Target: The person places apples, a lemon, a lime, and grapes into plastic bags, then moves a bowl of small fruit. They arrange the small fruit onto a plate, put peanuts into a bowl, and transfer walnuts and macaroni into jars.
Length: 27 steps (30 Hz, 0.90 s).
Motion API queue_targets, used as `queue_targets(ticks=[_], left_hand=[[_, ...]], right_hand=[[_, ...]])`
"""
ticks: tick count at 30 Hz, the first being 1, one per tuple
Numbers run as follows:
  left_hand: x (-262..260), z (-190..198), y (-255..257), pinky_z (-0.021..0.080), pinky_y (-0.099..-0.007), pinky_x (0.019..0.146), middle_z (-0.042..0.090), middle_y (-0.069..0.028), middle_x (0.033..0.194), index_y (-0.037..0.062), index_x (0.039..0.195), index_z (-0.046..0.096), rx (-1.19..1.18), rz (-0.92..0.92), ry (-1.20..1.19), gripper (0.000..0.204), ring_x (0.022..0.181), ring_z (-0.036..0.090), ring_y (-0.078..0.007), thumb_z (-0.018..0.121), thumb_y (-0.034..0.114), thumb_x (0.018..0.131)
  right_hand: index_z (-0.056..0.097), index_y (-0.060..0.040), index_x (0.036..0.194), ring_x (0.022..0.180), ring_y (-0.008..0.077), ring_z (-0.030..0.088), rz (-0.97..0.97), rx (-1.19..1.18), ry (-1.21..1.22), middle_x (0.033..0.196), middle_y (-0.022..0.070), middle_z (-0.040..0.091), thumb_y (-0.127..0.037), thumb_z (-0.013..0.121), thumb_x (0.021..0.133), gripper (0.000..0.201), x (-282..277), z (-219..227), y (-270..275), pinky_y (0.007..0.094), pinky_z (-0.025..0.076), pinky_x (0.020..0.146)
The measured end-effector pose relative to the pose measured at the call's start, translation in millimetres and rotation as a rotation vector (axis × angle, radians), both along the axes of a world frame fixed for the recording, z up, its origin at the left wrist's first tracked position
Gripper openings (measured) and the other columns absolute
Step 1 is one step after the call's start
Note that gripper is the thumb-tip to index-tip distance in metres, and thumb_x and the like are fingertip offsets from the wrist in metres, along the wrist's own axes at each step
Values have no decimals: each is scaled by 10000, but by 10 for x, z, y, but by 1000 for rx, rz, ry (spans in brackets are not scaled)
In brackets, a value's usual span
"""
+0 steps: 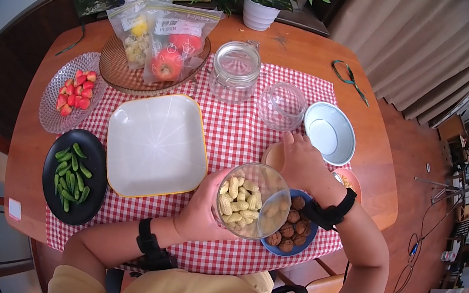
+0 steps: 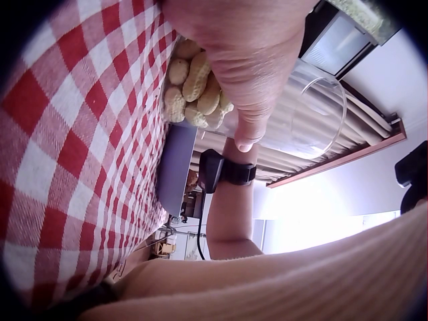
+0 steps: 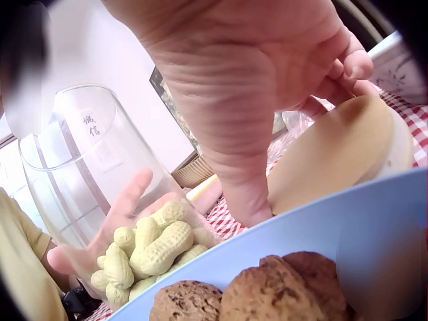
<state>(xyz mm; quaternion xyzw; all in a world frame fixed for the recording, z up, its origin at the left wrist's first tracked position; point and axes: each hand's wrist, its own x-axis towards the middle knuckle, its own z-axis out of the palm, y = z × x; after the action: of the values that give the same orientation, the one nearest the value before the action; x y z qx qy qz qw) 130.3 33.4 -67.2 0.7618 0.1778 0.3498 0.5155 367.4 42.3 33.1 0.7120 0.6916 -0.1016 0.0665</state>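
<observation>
A clear glass jar (image 1: 264,231) with unshelled peanuts (image 1: 239,202) in its bottom stands at the front of the checked cloth. My left hand (image 1: 201,212) wraps round its side, and the fingers show through the glass in the right wrist view. The jar's mouth is uncovered. Just beyond it, my right hand (image 1: 305,165) grips a round wooden lid (image 3: 321,157) with a pale rim, thumb on one edge and fingers at the far edge. The lid is tilted in the right wrist view. Below my right wrist sits a blue bowl (image 3: 294,237) of walnuts (image 3: 274,294).
A white square tray (image 1: 155,146) lies left of the jar, near a black plate (image 1: 91,209) of small cucumbers. Behind are a clip-top jar (image 1: 235,73), a glass bowl (image 1: 282,106), a white bowl (image 1: 329,134), a strawberry dish (image 1: 53,99) and bagged fruit (image 1: 171,44).
</observation>
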Motion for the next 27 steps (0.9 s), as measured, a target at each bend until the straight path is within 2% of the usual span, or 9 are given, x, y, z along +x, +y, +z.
queue_targets(ticks=[2, 4, 6, 9, 13, 19, 21, 25, 27], left_hand=[[5, 57, -6, 416, -416, 1011, 398, -174, 1310, -14, 1403, 217, -10, -6, -10, 1143, 1224, 459, -297, 921, 234, 537], [21, 219, -20, 440, -358, 1004, 503, -100, 1270, 54, 1307, 356, -20, 54, -61, 864, 1190, 512, -205, 876, 196, 631], [22, 219, -21, 439, -361, 1003, 500, -103, 1271, 52, 1310, 352, -16, 56, -57, 874, 1190, 511, -209, 878, 200, 628], [24, 214, -21, 435, -370, 1002, 490, -112, 1275, 44, 1318, 339, -3, 58, -45, 903, 1188, 508, -221, 884, 212, 617], [26, 201, -19, 431, -381, 999, 477, -124, 1279, 33, 1329, 322, 13, 58, -29, 943, 1187, 503, -238, 892, 227, 603], [26, 175, -15, 424, -399, 996, 458, -142, 1285, 17, 1346, 297, 54, 63, -16, 1003, 1185, 497, -262, 904, 249, 583], [25, 165, -16, 422, -405, 994, 452, -149, 1287, 11, 1351, 289, 62, 71, -12, 1023, 1184, 494, -270, 908, 257, 576], [26, 149, -13, 417, -417, 992, 439, -161, 1291, 1, 1363, 272, 68, 74, 4, 1064, 1183, 490, -287, 916, 272, 562], [27, 145, -10, 415, -423, 991, 433, -167, 1293, -5, 1368, 263, 76, 74, 13, 1084, 1182, 488, -295, 921, 280, 555]], right_hand=[[492, 26, 1145, 1073, 337, 540, 2, 55, 11, 1112, 195, 535, -480, 825, 566, 838, -11, 18, -34, 387, 497, 881], [492, 9, 1149, 1064, 335, 544, 5, 109, 23, 1094, 186, 539, -456, 837, 560, 826, -21, 38, -78, 381, 506, 865], [500, -9, 1136, 1037, 344, 554, 25, 282, 119, 1062, 184, 544, -438, 857, 547, 811, -26, 72, -120, 398, 514, 836], [504, 2, 1115, 984, 354, 575, -16, 363, 175, 1039, 184, 551, -451, 864, 542, 814, -39, 131, -153, 424, 513, 821], [509, 12, 1101, 925, 363, 593, -55, 287, 218, 1013, 184, 556, -437, 875, 531, 814, 11, 101, -196, 429, 515, 802], [527, -9, 1034, 891, 343, 600, 3, 373, 290, 989, 161, 561, -348, 889, 530, 707, 72, 111, -246, 406, 518, 736], [522, -25, 993, 865, 321, 588, 26, 576, 364, 984, 142, 554, -288, 894, 524, 654, 51, 206, -291, 391, 510, 720], [506, -33, 977, 871, 291, 581, 32, 755, 459, 1004, 131, 540, -249, 898, 525, 637, -70, 497, -448, 359, 499, 747], [498, -36, 981, 908, 280, 586, 147, 863, 592, 1032, 132, 529, -248, 904, 528, 644, -145, 631, -557, 353, 490, 789]])
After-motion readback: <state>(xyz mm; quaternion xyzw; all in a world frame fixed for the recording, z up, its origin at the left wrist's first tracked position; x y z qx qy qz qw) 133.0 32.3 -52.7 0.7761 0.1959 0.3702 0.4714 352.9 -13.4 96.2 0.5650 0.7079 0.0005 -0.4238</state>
